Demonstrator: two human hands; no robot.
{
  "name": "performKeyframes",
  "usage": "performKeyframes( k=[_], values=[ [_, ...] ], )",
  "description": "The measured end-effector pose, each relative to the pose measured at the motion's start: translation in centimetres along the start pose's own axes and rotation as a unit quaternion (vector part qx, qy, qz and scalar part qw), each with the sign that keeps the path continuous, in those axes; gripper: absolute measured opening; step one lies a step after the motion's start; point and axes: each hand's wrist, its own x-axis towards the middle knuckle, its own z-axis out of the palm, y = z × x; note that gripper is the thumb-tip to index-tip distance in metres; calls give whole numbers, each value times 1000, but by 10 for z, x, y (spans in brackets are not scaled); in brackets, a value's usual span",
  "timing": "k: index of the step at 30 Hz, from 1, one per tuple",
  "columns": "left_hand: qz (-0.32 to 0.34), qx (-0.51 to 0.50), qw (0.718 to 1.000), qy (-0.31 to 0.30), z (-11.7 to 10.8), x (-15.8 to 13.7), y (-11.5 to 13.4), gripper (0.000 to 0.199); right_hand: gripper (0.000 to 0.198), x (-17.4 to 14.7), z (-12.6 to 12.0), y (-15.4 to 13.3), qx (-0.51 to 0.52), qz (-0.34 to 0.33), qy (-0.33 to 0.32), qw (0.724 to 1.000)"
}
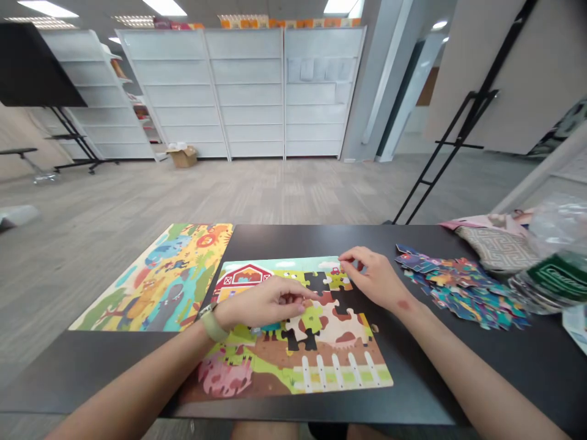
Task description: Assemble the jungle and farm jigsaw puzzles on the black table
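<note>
A farm jigsaw puzzle (339,366), mostly pieced together, lies on the dark table before me. It shows a red barn, a spotted cow, a pink pig and a white fence, with dark gaps around the cow. Over its middle reaches my left hand (266,300), a light green watch band at the wrist. Its index finger stretches toward the pieces by the cow's head, and the other fingers are partly hidden. My right hand (373,275) is at the upper right corner, thumb and index tips together on a corner puzzle piece (338,267) beside a small red tractor picture.
Left of the farm scene lies another puzzle with animals (183,275). Loose dark-coloured puzzle pieces (468,287) are heaped on the right, near a clear plastic bottle (550,275) and a patterned pouch (495,247). The table's far edge (312,226) runs behind the puzzles.
</note>
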Motion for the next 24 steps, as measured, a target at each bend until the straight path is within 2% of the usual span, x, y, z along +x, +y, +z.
performKeyframes(
  k=[2,4,7,10,12,14,16,20,24],
  values=[
    [-31,-91,995,21,0,1,1,22,21,-2,-2,-10,44,13,-44,998],
    [-67,-188,978,62,4,3,-2,20,20,-6,-2,-22,120,18,-129,984],
    [-97,-275,949,116,12,7,-9,31,26,-12,6,-39,260,41,-237,935],
    [-104,-292,943,120,18,10,-14,38,32,-16,17,-45,361,108,-239,895],
    [-82,-261,955,118,18,10,-14,36,34,-17,22,-43,398,142,-231,877],
    [-50,-216,966,130,14,9,-12,31,37,-18,24,-41,413,146,-242,866],
    [-34,-186,970,155,9,7,-11,23,34,-20,25,-41,402,124,-259,869],
    [-46,-125,969,206,2,7,-14,13,23,-25,31,-50,296,67,-291,907],
    [-31,-2,980,194,3,9,-20,3,15,-27,36,-60,161,-39,-264,950]
  ],
)
